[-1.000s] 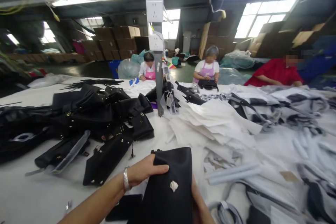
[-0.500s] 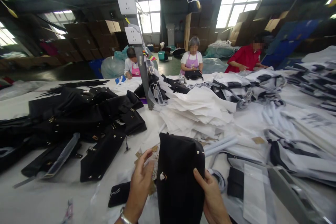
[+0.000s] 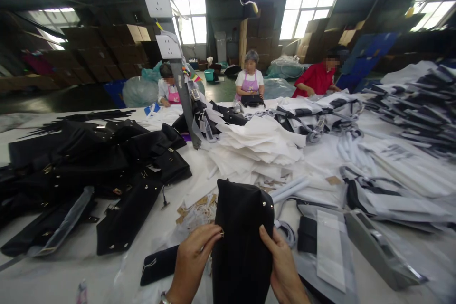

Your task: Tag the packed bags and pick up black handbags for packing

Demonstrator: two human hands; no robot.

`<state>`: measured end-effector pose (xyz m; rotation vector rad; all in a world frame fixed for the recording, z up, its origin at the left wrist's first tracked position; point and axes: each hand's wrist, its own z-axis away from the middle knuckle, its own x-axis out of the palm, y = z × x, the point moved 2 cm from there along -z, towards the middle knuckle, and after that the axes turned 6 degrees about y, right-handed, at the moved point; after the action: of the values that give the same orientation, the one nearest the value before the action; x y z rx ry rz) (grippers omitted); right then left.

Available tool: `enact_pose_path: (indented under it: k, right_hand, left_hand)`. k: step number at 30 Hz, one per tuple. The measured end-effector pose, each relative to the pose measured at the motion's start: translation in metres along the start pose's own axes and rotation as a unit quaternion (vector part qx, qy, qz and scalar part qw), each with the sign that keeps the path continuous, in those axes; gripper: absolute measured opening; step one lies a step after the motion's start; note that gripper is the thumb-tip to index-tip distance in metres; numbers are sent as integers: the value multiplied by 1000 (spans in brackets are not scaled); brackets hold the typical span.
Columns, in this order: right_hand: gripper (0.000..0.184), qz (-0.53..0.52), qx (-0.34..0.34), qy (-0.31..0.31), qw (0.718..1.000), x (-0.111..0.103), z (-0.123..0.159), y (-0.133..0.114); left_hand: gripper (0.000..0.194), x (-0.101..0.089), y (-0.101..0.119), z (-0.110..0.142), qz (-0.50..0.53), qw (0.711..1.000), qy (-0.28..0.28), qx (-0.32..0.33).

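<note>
A black bag (image 3: 242, 247) stands upright in front of me, with small metal studs at its upper right corner. My right hand (image 3: 281, 263) grips its right side, thumb on the face toward me and fingers behind. At the left edge, my left hand (image 3: 195, 259) pinches a small metal fitting (image 3: 222, 233) between thumb and fingers. A small black pouch-like piece (image 3: 159, 264) with a pale string lies left of that hand. Behind the bag are tan tags (image 3: 201, 206) with strings.
Black bags (image 3: 89, 152) are heaped at left. White sheets (image 3: 260, 140) are stacked beyond my hands, near a metal post (image 3: 185, 99) with sockets. A grey tape dispenser (image 3: 381, 249) stands at right, beside wrapped straps and bags. Several people (image 3: 250, 80) work across the table.
My left hand has gone from loosely open beside the bag to pinching the metal fitting at its left edge. The view has turned slightly right. My right hand keeps its grip.
</note>
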<state>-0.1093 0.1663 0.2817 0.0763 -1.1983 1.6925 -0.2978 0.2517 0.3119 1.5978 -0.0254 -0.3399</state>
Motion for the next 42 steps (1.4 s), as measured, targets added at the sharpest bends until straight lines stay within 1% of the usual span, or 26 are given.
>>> enact_pose_path:
  k: [2,4,6,8,11,14,18,21,23,26,28,30,31,33,35,36,37,39,40,42]
  right_hand:
    - [55,-2,5,8,1000,-1,1,1]
    - [52,1,9,10,1000,-2,3,2]
    - [50,7,16,12,1000,-2,4,1]
    - [51,16,20,10,1000,-3,5,0]
    - [53,28,15,-7,999,-4,5,-1]
    - [53,46,9,-19,999,-6,5,-1]
    - [52,73,2,-36,997,-8,5,-3]
    - [49,91,8,-52,995,-8,6,-7]
    - [49,98,14,-64,993,-7,8,-9]
    - [48,104,14,-80,991,-2,12,-10]
    - [48,105,11,-82,991,0,13,-10]
    - [49,103,8,-73,992,0,13,-9]
    - [49,100,7,-64,993,-1,12,-8]
    - [50,90,5,-37,995,-5,8,-6]
    - [51,76,3,-4,997,-9,5,-4]
    - [51,69,2,11,998,-10,4,-3]
    - [52,63,1,24,998,-11,3,-1]
    - [54,55,-1,43,998,-12,4,0]
    - [55,53,-2,49,997,-12,5,1]
    - [57,53,-3,53,997,-10,7,2]
  left_hand:
    - [13,0,-3,-1,13,1000,14,-22]
    - [17,2,-6,-2,38,997,19,-58]
    - [25,3,-9,-2,77,992,-1,-105]
    - [32,5,-10,-1,116,981,-37,-153]
    - [37,3,-12,2,128,969,-67,-199]
    - [37,-2,-12,4,121,968,-97,-199]
    - [31,-11,-8,4,114,960,-179,-185]
    - [26,-18,-2,3,117,946,-246,-177]
    - [23,-23,0,1,124,932,-282,-189]
    - [21,-27,1,-1,132,912,-326,-210]
    - [21,-28,1,-2,126,905,-350,-207]
    - [22,-26,2,-2,114,910,-349,-194]
    - [22,-25,2,-1,106,919,-334,-181]
    - [21,-22,4,1,76,949,-277,-132]
    - [20,-19,6,6,16,977,-206,-61]
    - [20,-18,8,9,-20,985,-172,-21]
    - [20,-17,9,12,-53,988,-145,18]
    - [20,-17,12,19,-90,986,-114,83]
    - [19,-18,13,21,-95,984,-111,105]
    - [17,-21,13,27,-89,980,-126,124]
